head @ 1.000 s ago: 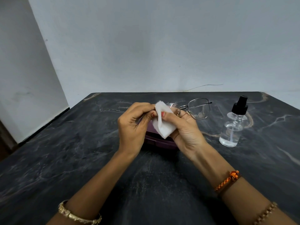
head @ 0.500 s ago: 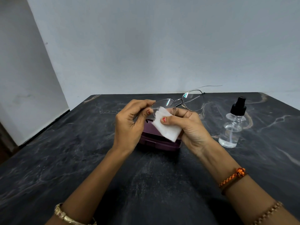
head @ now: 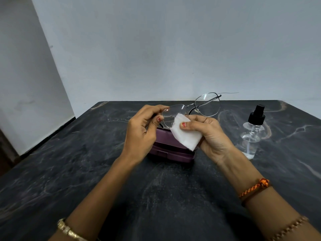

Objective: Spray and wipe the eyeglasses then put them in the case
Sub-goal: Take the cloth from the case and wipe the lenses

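Text on case (head: 171, 153): none legible.
Label on bottle (head: 251, 136): none legible.
Marks on cloth (head: 185, 134): none legible.
Signs on wall (head: 156, 49): none legible.

Eyeglasses (head: 192, 108) and cloth (head: 185, 134) in hands

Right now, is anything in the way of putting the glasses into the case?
Yes. The purple case lies shut on the table, right under the hands, so its lid blocks the way in. The left hand holds the eyeglasses and the right hand holds the white cloth, so neither is free.
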The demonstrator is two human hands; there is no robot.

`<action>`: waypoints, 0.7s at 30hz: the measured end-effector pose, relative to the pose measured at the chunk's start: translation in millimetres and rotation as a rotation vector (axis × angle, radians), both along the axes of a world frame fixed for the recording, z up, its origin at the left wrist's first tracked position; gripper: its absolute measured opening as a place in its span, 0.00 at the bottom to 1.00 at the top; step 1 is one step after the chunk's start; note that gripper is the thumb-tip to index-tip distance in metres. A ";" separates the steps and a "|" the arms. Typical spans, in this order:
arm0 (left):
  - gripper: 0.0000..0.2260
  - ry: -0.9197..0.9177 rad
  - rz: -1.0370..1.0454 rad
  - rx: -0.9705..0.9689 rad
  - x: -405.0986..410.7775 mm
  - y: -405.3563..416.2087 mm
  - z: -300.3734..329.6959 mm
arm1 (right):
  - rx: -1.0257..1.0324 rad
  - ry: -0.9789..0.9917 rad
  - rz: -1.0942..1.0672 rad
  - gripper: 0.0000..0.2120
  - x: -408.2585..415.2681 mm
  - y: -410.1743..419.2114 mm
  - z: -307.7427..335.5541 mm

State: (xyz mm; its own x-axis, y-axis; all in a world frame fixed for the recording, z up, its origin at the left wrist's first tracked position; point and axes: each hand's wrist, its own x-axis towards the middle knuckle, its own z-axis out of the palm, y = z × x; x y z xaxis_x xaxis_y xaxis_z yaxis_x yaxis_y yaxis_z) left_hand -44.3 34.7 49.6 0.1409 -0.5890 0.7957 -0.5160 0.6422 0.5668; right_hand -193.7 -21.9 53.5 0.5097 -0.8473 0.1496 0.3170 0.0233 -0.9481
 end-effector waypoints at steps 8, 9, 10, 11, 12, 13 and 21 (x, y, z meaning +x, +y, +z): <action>0.14 0.109 0.002 -0.007 1.1 -1.0 -0.5 | 0.052 -0.088 -0.042 0.07 -1.5 -1.6 1.6; 0.14 0.147 0.023 -0.017 4.0 -1.3 0.5 | 0.077 -0.134 -0.065 0.08 -4.6 -3.9 2.5; 0.15 0.190 0.046 -0.026 7.8 -1.9 1.5 | 0.097 -0.181 -0.096 0.09 -8.9 -6.9 3.8; 0.14 0.236 0.065 -0.034 11.6 -3.0 2.1 | 0.108 -0.219 -0.130 0.10 -13.6 -9.6 5.2; 0.14 0.275 0.078 -0.036 14.9 -4.2 2.3 | 0.113 -0.243 -0.166 0.11 -17.9 -12.2 6.0; 0.14 0.300 0.086 -0.032 17.0 -5.3 1.9 | 0.115 -0.256 -0.203 0.10 -21.1 -14.1 5.8; 0.11 0.329 0.190 -0.055 21.3 -6.2 0.0 | -0.280 -0.001 -0.578 0.10 -11.8 -15.2 -12.0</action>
State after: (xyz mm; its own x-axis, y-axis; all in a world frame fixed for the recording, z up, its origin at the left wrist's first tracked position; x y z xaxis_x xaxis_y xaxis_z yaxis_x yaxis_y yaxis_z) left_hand -22.9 28.5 49.6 0.4970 -0.4851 0.7195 -0.4249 0.5869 0.6892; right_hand -205.6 -37.1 41.6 -0.0180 -0.9142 0.4050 0.2055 -0.3998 -0.8933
